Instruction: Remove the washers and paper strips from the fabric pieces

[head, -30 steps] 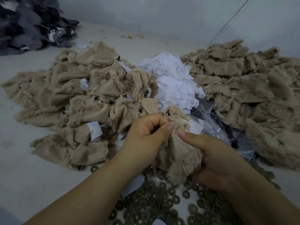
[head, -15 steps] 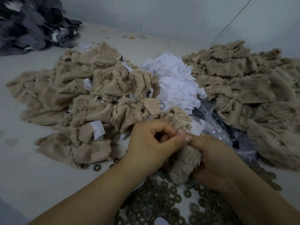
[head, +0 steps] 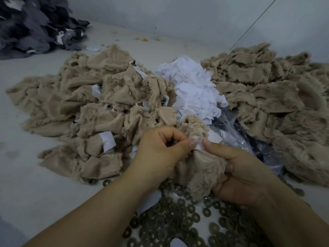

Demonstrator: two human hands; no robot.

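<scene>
At the near centre of the worktop, the left hand (head: 158, 150) now pinches the exposed end of a paper strip (head: 199, 145) (barely showing a second ago) beside the right hand (head: 236, 173), which grips the fabric piece (head: 201, 168). With both thumbs together, removal looks imminent; loose washers (head: 178, 223) lie below.

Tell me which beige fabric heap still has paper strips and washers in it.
The left beige heap: white strips and dark fasteners poke out of it. The right beige heap shows bare fabric only, beyond the white paper pile.
</scene>
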